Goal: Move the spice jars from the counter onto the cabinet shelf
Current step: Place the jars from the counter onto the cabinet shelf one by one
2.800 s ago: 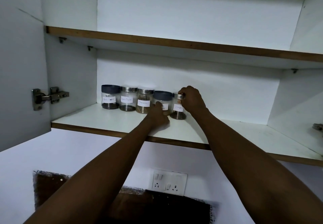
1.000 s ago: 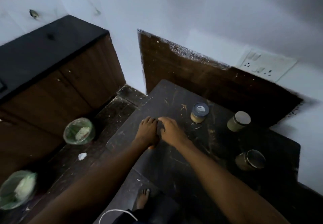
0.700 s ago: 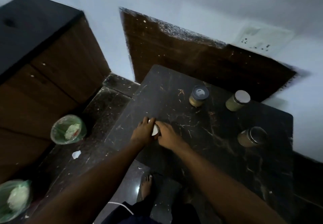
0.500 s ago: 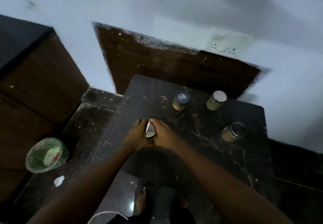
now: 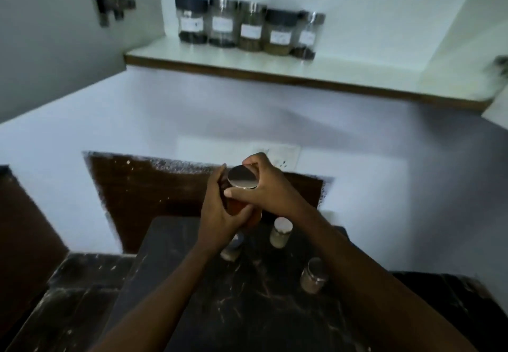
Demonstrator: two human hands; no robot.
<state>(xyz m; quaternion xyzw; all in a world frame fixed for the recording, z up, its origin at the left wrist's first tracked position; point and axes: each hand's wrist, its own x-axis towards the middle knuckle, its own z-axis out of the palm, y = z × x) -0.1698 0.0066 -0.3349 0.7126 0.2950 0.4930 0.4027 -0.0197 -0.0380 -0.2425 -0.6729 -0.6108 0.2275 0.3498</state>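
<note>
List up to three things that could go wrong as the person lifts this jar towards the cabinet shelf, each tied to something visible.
1. The right hand pinches the metal lid; if loose, the held jar might slip from the left hand.
2. The five shelf jars stand packed together; a nudge could topple them.
3. Lowered arms could clip the three counter jars.

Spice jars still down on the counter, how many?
3: one part-hidden jar below the left hand, a white-lidded jar behind, a metal-lidded jar right. Both hands hold another.
</note>
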